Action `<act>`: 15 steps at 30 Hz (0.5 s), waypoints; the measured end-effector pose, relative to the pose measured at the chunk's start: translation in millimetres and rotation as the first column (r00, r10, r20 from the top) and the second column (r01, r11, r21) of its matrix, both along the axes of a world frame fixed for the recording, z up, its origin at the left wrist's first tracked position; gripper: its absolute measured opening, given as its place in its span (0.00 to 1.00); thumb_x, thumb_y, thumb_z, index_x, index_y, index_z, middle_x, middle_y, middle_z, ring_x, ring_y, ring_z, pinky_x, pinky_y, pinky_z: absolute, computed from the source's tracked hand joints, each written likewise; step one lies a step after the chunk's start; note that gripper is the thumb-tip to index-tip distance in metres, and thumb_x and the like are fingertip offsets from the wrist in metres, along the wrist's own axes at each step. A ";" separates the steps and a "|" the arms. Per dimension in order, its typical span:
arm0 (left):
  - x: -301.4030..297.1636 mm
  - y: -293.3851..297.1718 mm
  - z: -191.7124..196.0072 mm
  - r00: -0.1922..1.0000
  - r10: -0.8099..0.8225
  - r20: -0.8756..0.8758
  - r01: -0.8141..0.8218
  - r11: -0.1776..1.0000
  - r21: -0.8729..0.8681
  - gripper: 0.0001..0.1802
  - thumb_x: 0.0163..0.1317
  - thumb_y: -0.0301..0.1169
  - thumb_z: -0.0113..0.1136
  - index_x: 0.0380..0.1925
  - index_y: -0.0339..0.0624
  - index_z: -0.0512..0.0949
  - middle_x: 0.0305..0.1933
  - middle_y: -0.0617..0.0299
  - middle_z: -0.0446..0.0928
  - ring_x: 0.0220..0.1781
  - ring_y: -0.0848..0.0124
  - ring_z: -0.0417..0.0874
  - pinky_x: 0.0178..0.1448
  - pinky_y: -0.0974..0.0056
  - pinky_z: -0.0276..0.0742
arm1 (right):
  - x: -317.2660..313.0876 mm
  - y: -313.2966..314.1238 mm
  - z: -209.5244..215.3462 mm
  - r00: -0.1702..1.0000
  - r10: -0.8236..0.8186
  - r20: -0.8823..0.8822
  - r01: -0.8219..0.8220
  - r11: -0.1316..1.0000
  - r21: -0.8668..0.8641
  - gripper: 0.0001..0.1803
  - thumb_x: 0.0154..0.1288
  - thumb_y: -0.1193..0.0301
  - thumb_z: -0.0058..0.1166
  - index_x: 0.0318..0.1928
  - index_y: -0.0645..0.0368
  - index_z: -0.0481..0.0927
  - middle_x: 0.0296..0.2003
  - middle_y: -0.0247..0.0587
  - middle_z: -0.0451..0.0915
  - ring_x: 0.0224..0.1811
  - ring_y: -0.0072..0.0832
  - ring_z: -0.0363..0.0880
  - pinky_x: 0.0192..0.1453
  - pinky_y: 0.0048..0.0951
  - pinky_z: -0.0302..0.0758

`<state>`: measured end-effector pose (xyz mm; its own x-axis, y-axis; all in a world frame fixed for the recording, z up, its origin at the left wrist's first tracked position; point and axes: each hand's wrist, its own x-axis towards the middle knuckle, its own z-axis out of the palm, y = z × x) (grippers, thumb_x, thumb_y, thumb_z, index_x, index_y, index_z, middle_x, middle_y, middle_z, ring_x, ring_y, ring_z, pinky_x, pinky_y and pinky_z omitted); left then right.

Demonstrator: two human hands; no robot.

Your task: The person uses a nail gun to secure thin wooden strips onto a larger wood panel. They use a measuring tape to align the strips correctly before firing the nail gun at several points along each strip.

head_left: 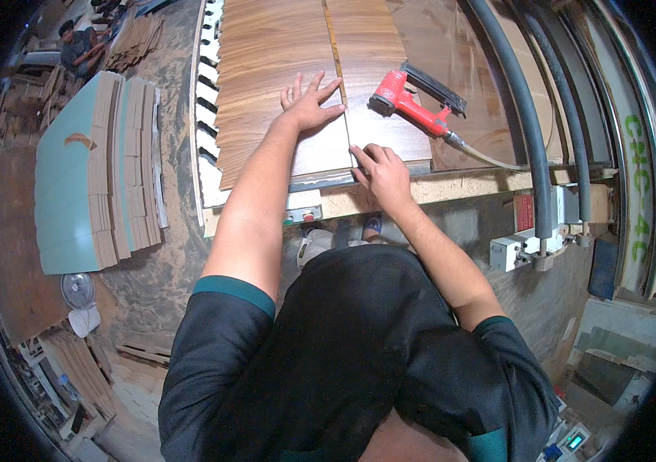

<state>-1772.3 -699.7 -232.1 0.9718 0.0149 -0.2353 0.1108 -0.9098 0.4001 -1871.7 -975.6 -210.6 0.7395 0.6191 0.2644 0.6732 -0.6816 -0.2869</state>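
Two wood-grain panels (274, 46) lie side by side on a work table, and a narrow yellow-brown strip (334, 45) runs along the seam between them. My left hand (312, 103) rests on the panels with its fingers spread, its fingertips and thumb reaching the seam. Close to the near end of the seam is my right hand (384, 173). Its index fingertip touches the seam line, the thumb sits apart near the panel edge, and the other fingers are bent. A red nail gun (412, 102) with a black magazine lies on the right panel.
An air hose (489, 160) trails right from the nail gun toward thick dark pipes (524, 100) and a machine rail. Stacked boards (73, 192) stand left, near a small fan (78, 292). A control box (303, 215) is at the table's front edge. Another person (80, 48) is far left.
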 end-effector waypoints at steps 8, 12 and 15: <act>0.4 1.6 0.4 1.000 -0.002 0.029 0.002 1.000 0.001 0.61 0.53 0.81 0.73 0.87 0.90 0.62 0.99 0.66 0.44 0.98 0.44 0.30 0.92 0.27 0.23 | 1.4 0.6 -1.6 1.000 -0.005 0.006 0.005 1.000 -0.019 0.30 0.69 0.58 0.73 0.71 0.41 0.86 0.54 0.38 0.84 0.55 0.40 0.83 0.60 0.43 0.84; 0.2 2.6 -1.7 0.999 0.008 0.049 -0.007 1.000 -0.022 0.62 0.51 0.78 0.76 0.87 0.88 0.63 0.99 0.66 0.46 0.98 0.45 0.30 0.92 0.28 0.23 | 0.6 1.2 -0.8 1.000 -0.009 0.020 0.010 0.999 -0.038 0.30 0.69 0.57 0.73 0.71 0.39 0.86 0.54 0.37 0.84 0.55 0.39 0.83 0.60 0.42 0.84; -0.3 2.2 -0.9 0.998 0.007 0.060 -0.005 0.999 -0.037 0.63 0.51 0.78 0.76 0.88 0.87 0.63 0.98 0.66 0.46 0.98 0.45 0.31 0.92 0.28 0.24 | -0.2 0.8 -1.2 1.000 -0.013 0.028 0.014 0.999 -0.036 0.30 0.69 0.56 0.73 0.71 0.39 0.86 0.54 0.37 0.84 0.55 0.39 0.83 0.59 0.41 0.84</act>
